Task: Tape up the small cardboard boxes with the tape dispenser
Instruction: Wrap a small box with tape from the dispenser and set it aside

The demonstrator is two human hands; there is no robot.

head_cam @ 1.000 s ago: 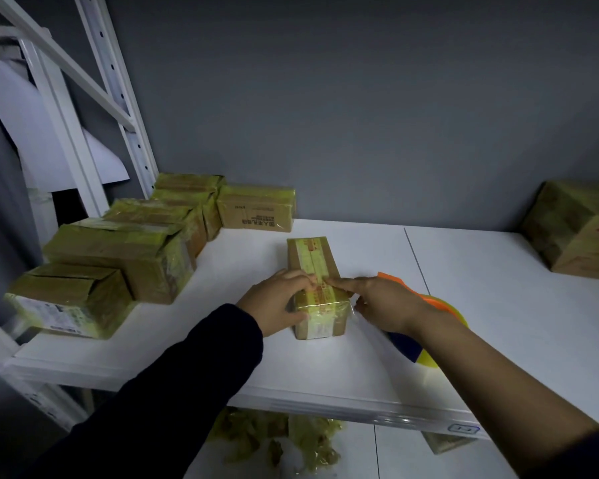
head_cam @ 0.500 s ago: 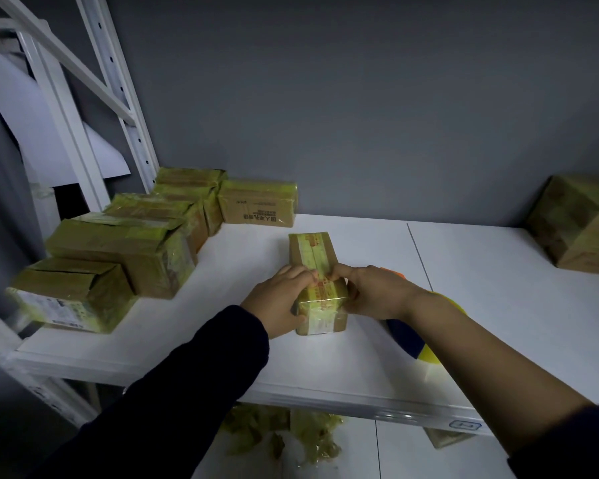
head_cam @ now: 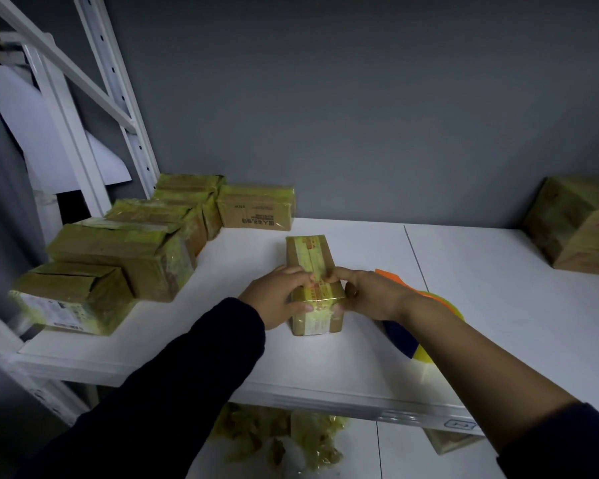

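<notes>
Left hand (head_cam: 277, 296) and right hand (head_cam: 372, 296) grip yellow-taped box (head_cam: 308, 252)

- Dim grey wall (head_cam: 360, 115) at twelve o'clock.
- White perforated shelving upright (head_cam: 116, 98) at ten o'clock.
- White shelf board (head_cam: 491, 305) at three o'clock; lower shelf (head_cam: 412, 458) at six.

The place looked like a stockroom or packing room. A white steel shelf (head_cam: 481, 305) with perforated uprights (head_cam: 113, 69) stood against a bare grey wall (head_cam: 360, 115). Left of the gripped small box (head_cam: 308, 250) sat stacked taped cardboard parcels (head_cam: 118, 250), and well to its right a larger parcel (head_cam: 578, 229).
</notes>
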